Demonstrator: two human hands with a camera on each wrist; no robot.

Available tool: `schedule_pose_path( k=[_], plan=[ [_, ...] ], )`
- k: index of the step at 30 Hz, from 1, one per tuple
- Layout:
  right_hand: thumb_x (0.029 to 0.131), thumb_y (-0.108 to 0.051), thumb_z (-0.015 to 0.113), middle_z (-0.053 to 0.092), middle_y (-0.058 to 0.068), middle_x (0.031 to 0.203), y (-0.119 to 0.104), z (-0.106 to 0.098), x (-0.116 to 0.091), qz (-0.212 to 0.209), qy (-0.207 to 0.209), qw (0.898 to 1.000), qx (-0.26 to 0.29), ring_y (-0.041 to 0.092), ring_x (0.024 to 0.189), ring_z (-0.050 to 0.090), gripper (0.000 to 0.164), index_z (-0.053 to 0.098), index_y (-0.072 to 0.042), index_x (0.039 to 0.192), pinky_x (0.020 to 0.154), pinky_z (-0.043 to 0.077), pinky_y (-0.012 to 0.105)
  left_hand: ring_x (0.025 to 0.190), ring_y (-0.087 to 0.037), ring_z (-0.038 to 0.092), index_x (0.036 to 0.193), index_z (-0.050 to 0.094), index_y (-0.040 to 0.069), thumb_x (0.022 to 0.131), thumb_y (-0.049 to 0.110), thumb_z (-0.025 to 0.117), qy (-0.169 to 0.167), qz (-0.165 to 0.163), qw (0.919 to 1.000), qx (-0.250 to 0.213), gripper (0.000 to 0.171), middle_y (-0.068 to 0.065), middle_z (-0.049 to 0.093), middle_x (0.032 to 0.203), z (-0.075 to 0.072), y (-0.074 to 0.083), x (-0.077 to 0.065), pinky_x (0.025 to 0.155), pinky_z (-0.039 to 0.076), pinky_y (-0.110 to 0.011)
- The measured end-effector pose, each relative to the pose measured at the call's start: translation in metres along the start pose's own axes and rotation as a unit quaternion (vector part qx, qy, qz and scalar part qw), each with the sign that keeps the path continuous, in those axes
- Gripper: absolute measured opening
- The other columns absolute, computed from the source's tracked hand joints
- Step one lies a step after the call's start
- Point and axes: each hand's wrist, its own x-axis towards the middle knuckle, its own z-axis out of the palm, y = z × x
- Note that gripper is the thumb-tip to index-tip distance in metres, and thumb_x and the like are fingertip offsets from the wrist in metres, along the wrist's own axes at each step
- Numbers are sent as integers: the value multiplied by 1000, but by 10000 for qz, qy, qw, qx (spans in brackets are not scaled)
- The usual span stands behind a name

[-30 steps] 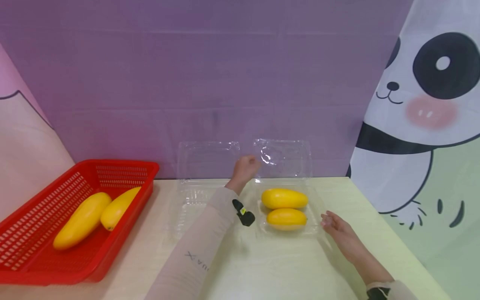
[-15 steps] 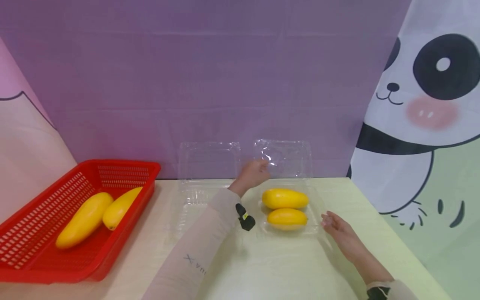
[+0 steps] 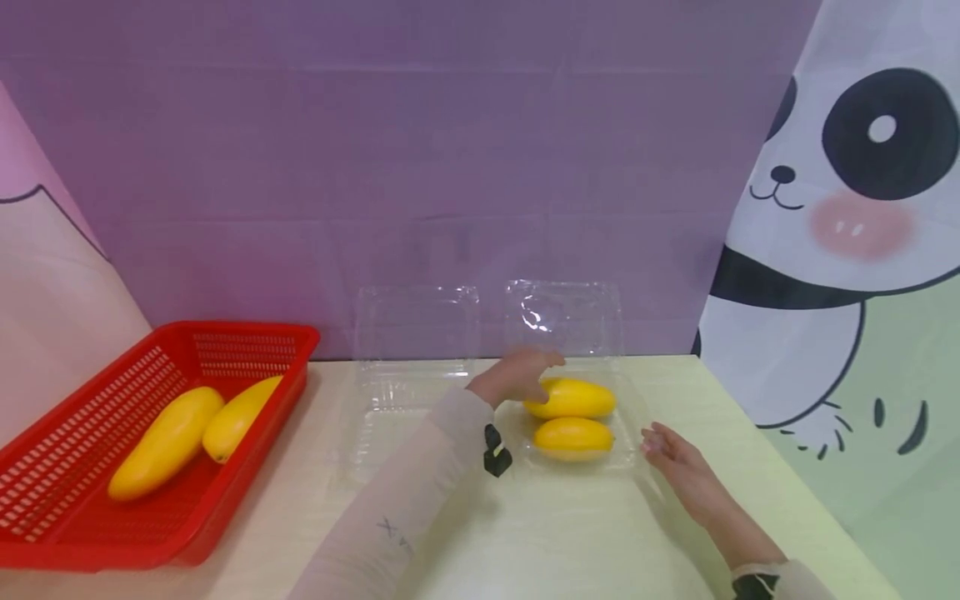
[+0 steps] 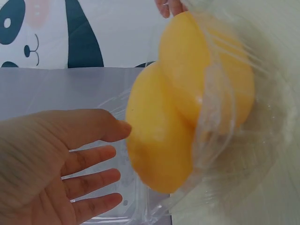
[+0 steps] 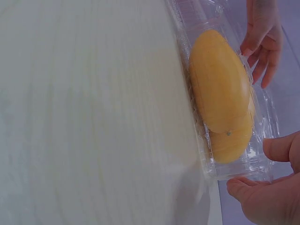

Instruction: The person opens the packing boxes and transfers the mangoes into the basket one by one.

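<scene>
Two yellow, mango-like fruits lie side by side in a clear plastic clamshell container (image 3: 627,467), the back fruit (image 3: 577,398) behind the front fruit (image 3: 573,437). Its lid (image 3: 566,312) stands raised at the back. My left hand (image 3: 517,375) is at the left end of the back fruit, fingers spread; the left wrist view shows the thumb (image 4: 123,129) at or very close to its skin. At the container's right side, my right hand (image 3: 686,475) has thumb and fingers around the clear edge, seemingly pinching it.
To the left of this container, a second clear clamshell (image 3: 386,425) stands with its lid (image 3: 416,325) up. A red plastic basket (image 3: 217,517) at far left holds yellow fruits (image 3: 168,442). Behind the pale table (image 3: 570,533) hangs a purple cloth (image 3: 420,167).
My left hand has moved right and down, from between the two lids to the back fruit's left end, and its fingers have spread. My right hand has stayed put.
</scene>
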Motion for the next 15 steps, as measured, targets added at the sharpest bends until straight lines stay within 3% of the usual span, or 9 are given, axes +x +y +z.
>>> schedule_pose_path(
  k=[8, 15],
  plan=[
    [100, -11, 43, 26, 34, 144, 0, 1, -1, -14, 13, 10000, 4, 41, 131, 31, 59, 12, 16, 142, 87, 35, 4, 134, -17, 37, 145, 38, 23, 81, 4, 68, -224, -51, 9991, 363, 73, 3, 41, 146, 18, 0, 9, 112, 28, -35],
    [100, -11, 43, 25, 34, 144, -1, 0, -2, -68, -18, 10000, 64, 42, 131, 30, 59, 12, 16, 142, 86, 34, 2, 140, -20, 27, 149, 25, 34, 92, 12, 58, -322, -107, 9966, 749, 69, 1, 29, 153, 25, 2, 12, 113, 25, -43]
  ],
)
